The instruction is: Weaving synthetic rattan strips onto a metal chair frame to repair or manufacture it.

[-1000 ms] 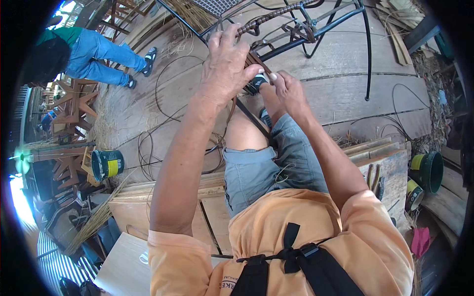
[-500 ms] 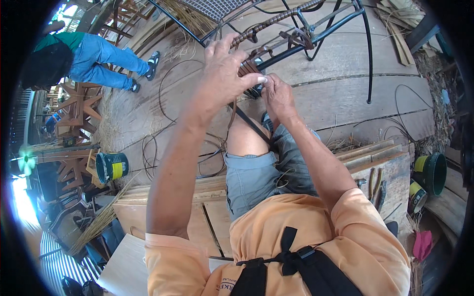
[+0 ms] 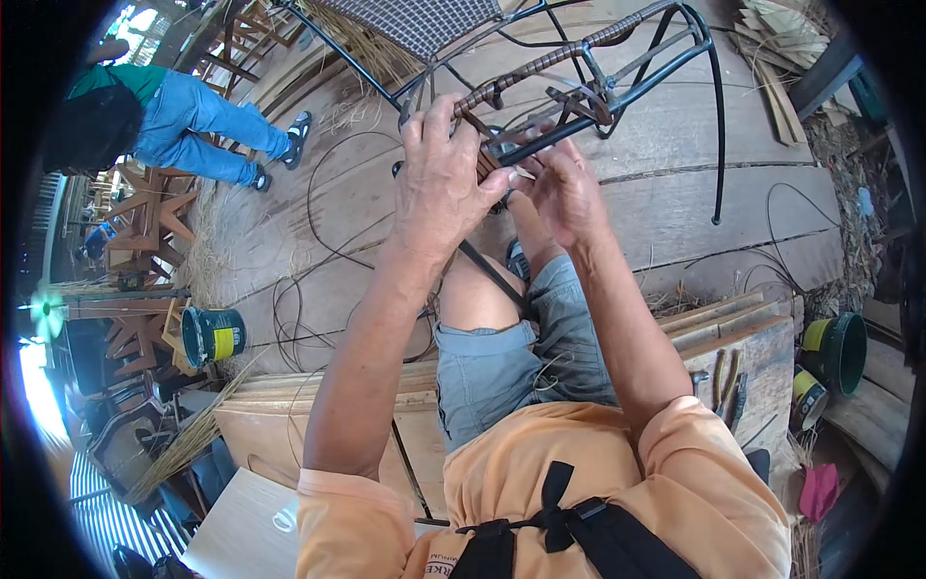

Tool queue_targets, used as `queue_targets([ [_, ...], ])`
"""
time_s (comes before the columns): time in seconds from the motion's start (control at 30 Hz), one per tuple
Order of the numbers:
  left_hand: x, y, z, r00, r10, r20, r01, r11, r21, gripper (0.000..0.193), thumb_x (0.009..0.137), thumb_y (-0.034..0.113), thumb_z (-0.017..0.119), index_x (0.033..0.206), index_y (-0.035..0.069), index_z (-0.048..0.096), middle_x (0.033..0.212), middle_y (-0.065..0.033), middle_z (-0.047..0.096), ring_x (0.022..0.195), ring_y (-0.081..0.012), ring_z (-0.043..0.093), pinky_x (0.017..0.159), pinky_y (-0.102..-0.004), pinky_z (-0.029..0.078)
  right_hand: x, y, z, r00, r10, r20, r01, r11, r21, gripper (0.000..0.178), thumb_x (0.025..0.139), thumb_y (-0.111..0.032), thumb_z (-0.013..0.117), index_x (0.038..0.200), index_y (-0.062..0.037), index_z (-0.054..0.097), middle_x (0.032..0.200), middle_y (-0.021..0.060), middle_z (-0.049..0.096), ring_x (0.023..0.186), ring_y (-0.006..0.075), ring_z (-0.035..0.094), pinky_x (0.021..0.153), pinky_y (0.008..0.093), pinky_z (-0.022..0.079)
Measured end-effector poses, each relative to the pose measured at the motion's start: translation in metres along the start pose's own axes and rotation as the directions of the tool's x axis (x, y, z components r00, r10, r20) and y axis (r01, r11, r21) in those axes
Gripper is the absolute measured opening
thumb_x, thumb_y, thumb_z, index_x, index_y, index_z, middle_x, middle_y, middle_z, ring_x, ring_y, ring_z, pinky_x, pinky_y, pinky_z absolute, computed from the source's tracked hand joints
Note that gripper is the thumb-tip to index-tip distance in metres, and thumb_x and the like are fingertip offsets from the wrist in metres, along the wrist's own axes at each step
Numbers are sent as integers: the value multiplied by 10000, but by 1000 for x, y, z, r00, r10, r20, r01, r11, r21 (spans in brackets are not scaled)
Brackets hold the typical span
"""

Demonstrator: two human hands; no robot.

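Observation:
A black metal furniture frame (image 3: 666, 60) stands in front of me, its upper bar wound with a brown strip (image 3: 540, 66). My left hand (image 3: 439, 183) is closed around the near corner of this frame, thumb against a block of tight brown windings (image 3: 488, 162). Just to the right, my right hand (image 3: 569, 198) has curled fingers below the lower bar, close to the left thumb. What its fingertips pinch is hidden. A woven mesh panel (image 3: 410, 24) fills the frame's far left part. One dark leg of the frame (image 3: 492, 265) reaches down between my knees.
Loose dark strands (image 3: 313, 183) loop over the wooden floor on the left. Another person in jeans (image 3: 217, 125) stands far left. Pliers-like tools (image 3: 730, 381) lie on stacked boards at my right. Buckets stand at left (image 3: 214, 335) and right (image 3: 837, 352). Dry strips (image 3: 776, 92) lie far right.
My right hand has moved right and turned, its fingers now reaching under the lower bar. My left hand has shifted slightly right and down, still on the frame's corner.

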State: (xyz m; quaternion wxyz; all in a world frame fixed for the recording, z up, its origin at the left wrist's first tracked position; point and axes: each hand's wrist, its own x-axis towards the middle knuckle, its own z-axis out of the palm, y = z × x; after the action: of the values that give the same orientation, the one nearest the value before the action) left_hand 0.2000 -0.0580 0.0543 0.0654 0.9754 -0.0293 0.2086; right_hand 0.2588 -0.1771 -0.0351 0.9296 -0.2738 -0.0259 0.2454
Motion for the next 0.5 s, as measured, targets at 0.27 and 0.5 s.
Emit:
queue_targets([
  [0.27, -3, -4, 1, 999, 10, -50, -10, 1000, -9, 466, 593, 203, 769, 934, -21, 543, 1245, -141, 382, 1119, -329, 373, 887, -401, 450, 30, 29, -47, 967, -168, -193, -41, 643, -765, 190, 853, -167, 518, 890, -10, 617, 755, 75, 626, 650, 153, 555, 583, 285, 452],
  [0.5, 0, 1, 5, 999, 11, -50, -11, 1000, 9, 430, 596, 191, 761, 912, -1, 540, 1247, -139, 389, 1120, -330, 376, 878, -390, 470, 35, 59, -232, 928, -180, -326, -265, 296, -918, 303, 905, -273, 460, 985, -13, 592, 790, 89, 609, 584, 135, 525, 520, 288, 436],
])
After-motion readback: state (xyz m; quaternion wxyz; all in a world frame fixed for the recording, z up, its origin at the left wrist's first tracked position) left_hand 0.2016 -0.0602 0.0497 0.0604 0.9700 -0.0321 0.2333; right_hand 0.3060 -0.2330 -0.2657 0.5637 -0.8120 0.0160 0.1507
